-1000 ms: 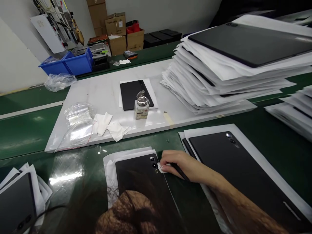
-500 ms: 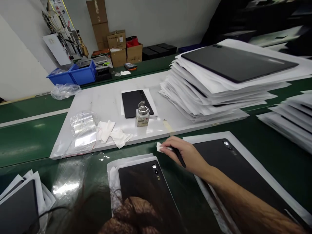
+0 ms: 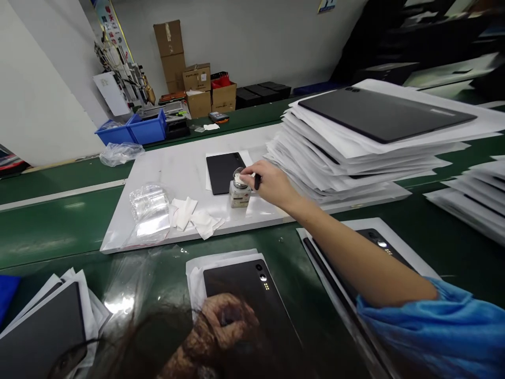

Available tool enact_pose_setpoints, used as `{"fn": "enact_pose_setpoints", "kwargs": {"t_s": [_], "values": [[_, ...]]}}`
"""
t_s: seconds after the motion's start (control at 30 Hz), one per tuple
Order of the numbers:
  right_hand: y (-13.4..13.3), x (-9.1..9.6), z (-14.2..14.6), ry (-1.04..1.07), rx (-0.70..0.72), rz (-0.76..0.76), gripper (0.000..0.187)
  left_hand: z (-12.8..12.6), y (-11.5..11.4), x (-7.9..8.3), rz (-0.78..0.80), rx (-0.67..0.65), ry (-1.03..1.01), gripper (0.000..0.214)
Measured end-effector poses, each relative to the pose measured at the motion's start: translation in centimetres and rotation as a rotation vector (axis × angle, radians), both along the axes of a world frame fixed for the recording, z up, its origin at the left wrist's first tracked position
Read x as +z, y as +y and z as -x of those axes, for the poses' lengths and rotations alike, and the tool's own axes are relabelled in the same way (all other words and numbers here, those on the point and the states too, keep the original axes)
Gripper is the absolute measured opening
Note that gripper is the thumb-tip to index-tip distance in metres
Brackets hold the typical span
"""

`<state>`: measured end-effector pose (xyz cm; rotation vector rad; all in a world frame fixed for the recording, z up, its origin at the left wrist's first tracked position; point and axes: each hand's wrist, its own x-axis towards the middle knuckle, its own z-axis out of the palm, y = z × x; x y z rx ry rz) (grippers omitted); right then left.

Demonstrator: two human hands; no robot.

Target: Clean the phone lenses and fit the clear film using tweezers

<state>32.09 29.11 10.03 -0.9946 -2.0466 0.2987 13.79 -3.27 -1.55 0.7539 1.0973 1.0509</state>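
My right hand (image 3: 272,184) reaches forward over the white board (image 3: 173,163). Its fingers are pinched on a small white wipe (image 3: 239,179) and a thin black stick (image 3: 257,182). The wipe is pressed on the top of a small solvent bottle (image 3: 239,196). Behind the bottle a dark tablet (image 3: 221,171) lies on white paper. In front of me another dark tablet (image 3: 276,310) lies back up on paper. A blurred brownish shape (image 3: 223,323) rests on its near end. It looks like my left hand, but its fingers are unclear.
A tall stack of paper-wrapped tablets (image 3: 355,158) stands at the right on the board. Loose wipes (image 3: 193,216) and plastic bags (image 3: 152,213) lie left of the bottle. More tablets lie under my right arm (image 3: 381,245) and at bottom left (image 3: 43,331). Blue bins (image 3: 138,130) and cardboard boxes (image 3: 197,89) stand behind.
My right hand has left the near tablet's camera corner and moved forward with the wipe and stick to the bottle's top. The view has tilted up.
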Motion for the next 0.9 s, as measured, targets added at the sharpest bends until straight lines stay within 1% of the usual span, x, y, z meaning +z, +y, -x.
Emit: {"fn": "enact_pose_setpoints", "kwargs": {"t_s": [0.07,0.1,0.17,0.2,0.23,0.27,0.3,0.33,0.37,0.4,0.43,0.47,0.5,0.57,0.6,0.67,0.73,0.83,0.9], "values": [[-1.9,0.6,-1.1,0.022,-0.03,-0.02,0.012,0.0,-0.1,0.7,0.012,0.087,-0.018,0.054],[-3.4,0.9,-1.7,0.038,-0.039,-0.034,0.017,0.0,-0.3,1.2,0.018,0.126,-0.031,0.053],[-7.6,0.8,-2.9,0.069,-0.012,-0.051,0.021,0.0,-0.6,2.3,0.03,0.186,-0.054,0.05],[-10.3,0.5,-3.3,0.098,0.056,-0.058,0.02,0.0,-0.7,2.8,0.034,0.206,-0.06,0.049],[-13.1,-0.2,-3.7,0.114,0.168,-0.022,0.017,0.0,-0.7,3.2,0.036,0.222,-0.063,0.05],[-16.1,-1.1,-4.0,0.122,0.26,0.047,0.017,-0.1,-0.7,3.5,0.033,0.237,-0.064,0.05],[-18.9,-2.1,-4.1,0.114,0.352,0.138,0.017,-0.1,-0.8,3.6,0.027,0.25,-0.061,0.05],[-21.6,-3.4,-4.3,0.113,0.399,0.24,0.018,-0.1,-0.7,3.6,0.016,0.261,-0.056,0.05],[-23.9,-4.6,-4.3,0.133,0.402,0.326,0.014,0.0,-0.7,3.5,0.004,0.268,-0.05,0.049],[-25.8,-5.7,-4.4,0.172,0.385,0.381,0.009,0.1,-0.7,3.3,-0.007,0.269,-0.043,0.047],[-27.4,-6.7,-4.4,0.193,0.365,0.426,0.012,0.2,-0.7,3.1,-0.018,0.261,-0.038,0.046],[-28.5,-7.4,-4.3,0.222,0.335,0.453,0.018,0.4,-0.7,2.8,-0.029,0.244,-0.033,0.045],[-29.2,-7.9,-4.2,0.252,0.309,0.473,0.019,0.6,-0.7,2.6,-0.04,0.225,-0.031,0.045],[-29.9,-8.1,-4.0,0.3,0.273,0.527,0.006,0.9,-0.7,2.1,-0.065,0.196,-0.034,0.048],[-30.0,-8.0,-3.9,0.326,0.266,0.557,0.006,1.0,-0.7,2.0,-0.08,0.188,-0.039,0.051],[-29.9,-7.6,-3.7,0.364,0.27,0.622,0.02,1.0,-0.7,1.8,-0.1,0.194,-0.05,0.054],[-29.8,-7.4,-3.6,0.373,0.283,0.669,0.026,0.9,-0.6,1.7,-0.113,0.204,-0.061,0.055],[-30.0,-7.6,-3.6,0.387,0.281,0.679,0.026,0.8,-0.6,1.6,-0.133,0.216,-0.048,0.054],[-30.4,-8.0,-3.8,0.373,0.262,0.643,0.017,0.8,-0.8,1.5,-0.149,0.228,-0.023,0.049]]}}
